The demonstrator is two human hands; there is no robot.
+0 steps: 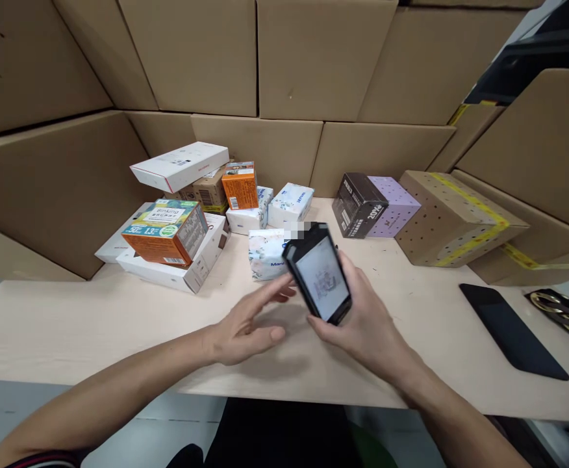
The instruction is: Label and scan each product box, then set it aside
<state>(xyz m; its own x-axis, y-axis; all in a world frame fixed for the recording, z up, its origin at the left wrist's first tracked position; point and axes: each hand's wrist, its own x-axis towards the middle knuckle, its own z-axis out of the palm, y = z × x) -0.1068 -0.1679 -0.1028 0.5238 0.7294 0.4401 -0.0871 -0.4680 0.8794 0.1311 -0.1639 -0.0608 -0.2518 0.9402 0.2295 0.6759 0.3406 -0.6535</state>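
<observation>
My right hand (362,318) is closed around a black handheld device with a lit screen (322,278), tilted above the table. A greyish picture with darker marks shows on the screen. My left hand (250,328) hovers to the left of the device, its fingers apart and holding nothing. Behind the device lies a flowered tissue pack (265,255), partly hidden by it. Two more tissue packs stand farther back, one on the right (291,204) and one on the left (245,220) with a small orange box (240,186) on top.
At left, an orange and green box (167,231) rests on a white box (182,270), near another stacked white box (182,164). Dark brown (359,205), purple (392,205) and cardboard (453,221) boxes stand right. A black flat slab (511,331) and gold-handled scissors (564,314) lie nearer. Cardboard walls (284,149) surround the table.
</observation>
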